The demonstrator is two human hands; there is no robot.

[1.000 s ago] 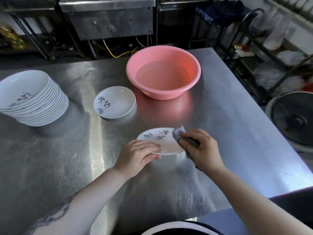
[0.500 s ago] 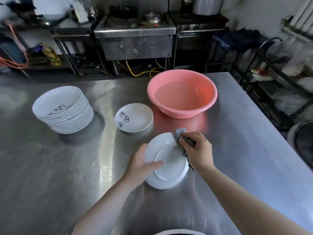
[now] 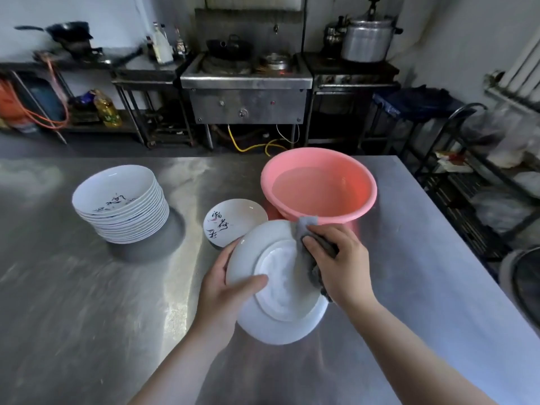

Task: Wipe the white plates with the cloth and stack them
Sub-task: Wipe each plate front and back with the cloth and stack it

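Steel table fills the near view, with a stove and shelves along the far wall. At the left sits a stack of white plates, face up. Next comes 1 lone plate, also face up, its painted characters showing; judging by the task, it may be the start of the wiped pile. Behind it, a pink basin holds water.

Left hand grips the held plate at its left rim, thumb over the underside, fingers hidden behind. That plate is lifted off the table, tilted up with its underside and foot ring toward the camera, face away. Being round, it has no long axis; its top edge leans toward the basin.

Right hand is curled round the grey cloth, pressing it on the upper right of the underside.

To wipe well, I would sweep the cloth round the foot ring and out to the rim, turning the plate with the left hand so that no arc is missed. A firm hold matters, since wet glaze probably slips.
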